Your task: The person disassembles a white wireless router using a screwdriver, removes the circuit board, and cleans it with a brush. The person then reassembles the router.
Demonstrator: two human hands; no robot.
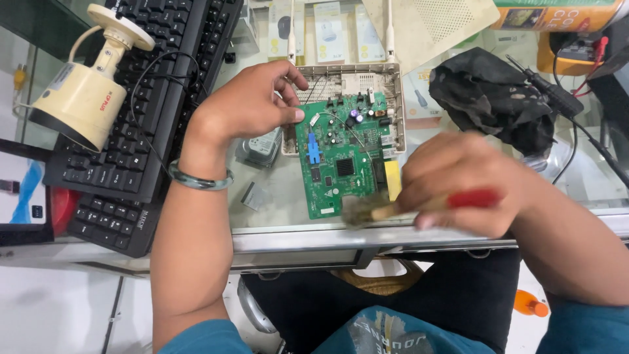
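Note:
A green circuit board lies half out of a beige router casing on a glass desk. My left hand pinches the board's upper left edge with thumb and fingers. My right hand, blurred by motion, grips a paintbrush with a red handle. Its dusty bristles touch the board's lower right corner, next to a yellow connector.
A black keyboard lies to the left with a cream security camera resting on it. A crumpled black cloth and multimeter probes sit at the right. A small metal heatsink and a hard drive lie beside the board.

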